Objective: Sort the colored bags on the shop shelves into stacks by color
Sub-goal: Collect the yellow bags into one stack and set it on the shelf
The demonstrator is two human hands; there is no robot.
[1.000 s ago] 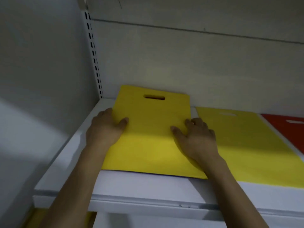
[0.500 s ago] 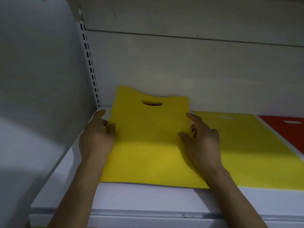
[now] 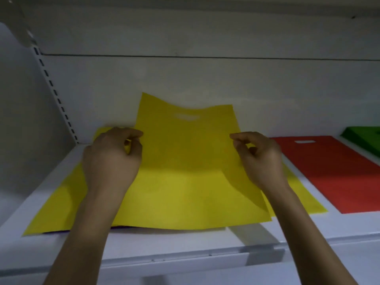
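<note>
A lifted yellow bag (image 3: 185,171) (handle slot farthest) overlaps flat yellow bags (image 3: 59,202), beside a red bag (image 3: 339,177) and seemingly green ones (image 3: 364,136).

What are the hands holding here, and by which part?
The top yellow bag: the left hand pinches its left side edge, the right hand its right side edge.
</note>
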